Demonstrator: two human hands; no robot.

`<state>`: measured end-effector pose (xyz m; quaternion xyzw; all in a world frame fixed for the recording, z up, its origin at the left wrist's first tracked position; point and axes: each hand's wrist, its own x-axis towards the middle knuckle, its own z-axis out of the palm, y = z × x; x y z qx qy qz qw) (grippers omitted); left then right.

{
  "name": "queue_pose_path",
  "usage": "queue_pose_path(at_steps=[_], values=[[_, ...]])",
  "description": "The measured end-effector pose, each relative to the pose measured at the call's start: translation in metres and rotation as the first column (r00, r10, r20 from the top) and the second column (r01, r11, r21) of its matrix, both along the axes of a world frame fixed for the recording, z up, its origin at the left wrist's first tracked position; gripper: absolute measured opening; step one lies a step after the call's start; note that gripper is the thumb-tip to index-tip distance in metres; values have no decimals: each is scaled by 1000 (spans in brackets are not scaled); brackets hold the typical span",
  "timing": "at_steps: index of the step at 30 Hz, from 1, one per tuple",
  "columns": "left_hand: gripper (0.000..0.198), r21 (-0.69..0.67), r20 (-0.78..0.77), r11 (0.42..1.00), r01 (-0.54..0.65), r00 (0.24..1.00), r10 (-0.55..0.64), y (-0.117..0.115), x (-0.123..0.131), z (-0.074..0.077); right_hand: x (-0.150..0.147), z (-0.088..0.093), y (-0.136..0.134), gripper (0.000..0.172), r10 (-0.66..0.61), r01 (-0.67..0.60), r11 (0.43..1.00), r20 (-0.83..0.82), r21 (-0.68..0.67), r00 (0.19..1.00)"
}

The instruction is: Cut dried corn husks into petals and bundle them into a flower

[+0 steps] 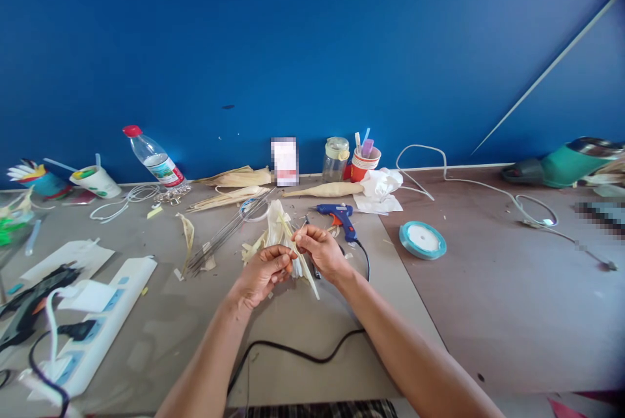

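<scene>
In the middle of the frame, the left hand (263, 271) and the right hand (319, 250) meet above the grey table (303, 320). Both are closed, with fingers pinched on a thin pale yellow strip of dry husk (307, 278) that runs between them and pokes down past them. Just behind the hands lies a heap of pale husk pieces (276, 222). A blue glue gun with an orange trigger (339, 214) lies just right of the heap — its black cord (293, 351) curls down between the arms. Further right sits a round teal roll of white ribbon (422, 240). At lower left lies a long white power strip (105, 314) — at upper left leans a clear plastic bottle with a red cap (153, 159).
</scene>
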<state>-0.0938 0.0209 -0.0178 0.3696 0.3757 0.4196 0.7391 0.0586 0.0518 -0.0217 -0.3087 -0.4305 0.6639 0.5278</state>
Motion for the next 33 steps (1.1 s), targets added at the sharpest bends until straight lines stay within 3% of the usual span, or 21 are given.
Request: queue_pose_path(at_steps=[16,22,29,33], values=[[26,30,-118,999,-20,993,23,-1,4,6,-5,0,-2,33,-78,82,996,79,-47,994],[27,104,-186,994,-18,982,37,-4,6,5,-5,-2,-3,31,-115,113,993,169,18,979],[29,168,-307,986,-6,950,58,-5,10,5,-5,-2,-4,30,-253,206,963,317,175,914],[28,160,-285,987,-25,956,71,-5,10,6,0,0,-4,34,-169,136,982,272,134,947]])
